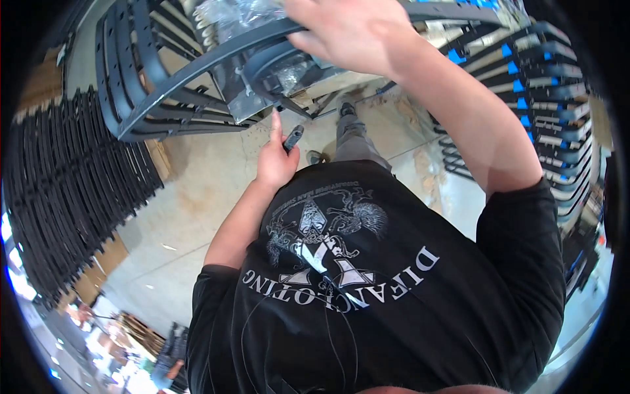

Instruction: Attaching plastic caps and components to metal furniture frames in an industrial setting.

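My right hand (357,33) reaches to the top edge over a black curved metal bar (216,56). Its thumb lies on the near side and its other fingers go over the bar, partly cut off by the picture's edge. Low beside the bar's inner curve is my left hand (277,161), curled around a short dark handheld tool (294,138) whose exact kind I cannot make out. The left index finger stretches up to a small black end piece (278,107) and seems to touch it. Behind sits a smaller black curved part (262,69) with clear plastic wrap (239,16).
More curved black bars (134,59) hang at the upper left. A long row of black slats (59,184) stands on cardboard at the left. To the right, a rack of black bars (551,98) carries blue tabs. Concrete floor (190,197) lies below, with my shoe (347,110) on it.
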Action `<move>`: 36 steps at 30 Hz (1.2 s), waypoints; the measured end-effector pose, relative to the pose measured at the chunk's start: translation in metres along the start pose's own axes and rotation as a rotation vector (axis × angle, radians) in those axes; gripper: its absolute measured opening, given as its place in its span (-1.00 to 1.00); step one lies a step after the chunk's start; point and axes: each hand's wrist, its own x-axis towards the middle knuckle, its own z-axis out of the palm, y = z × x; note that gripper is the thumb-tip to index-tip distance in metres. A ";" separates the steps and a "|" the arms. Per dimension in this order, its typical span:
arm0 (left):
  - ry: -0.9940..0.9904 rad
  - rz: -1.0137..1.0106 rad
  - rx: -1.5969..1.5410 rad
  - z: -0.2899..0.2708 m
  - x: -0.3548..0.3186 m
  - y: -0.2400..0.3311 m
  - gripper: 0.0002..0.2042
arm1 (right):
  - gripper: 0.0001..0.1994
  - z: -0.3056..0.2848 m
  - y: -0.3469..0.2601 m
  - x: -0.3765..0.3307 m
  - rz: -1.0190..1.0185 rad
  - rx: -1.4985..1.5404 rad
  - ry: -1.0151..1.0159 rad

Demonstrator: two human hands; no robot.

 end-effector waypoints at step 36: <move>-0.242 -0.040 0.817 -0.024 0.004 0.046 -0.09 | -0.75 -0.014 0.001 -0.023 0.193 -0.138 -0.099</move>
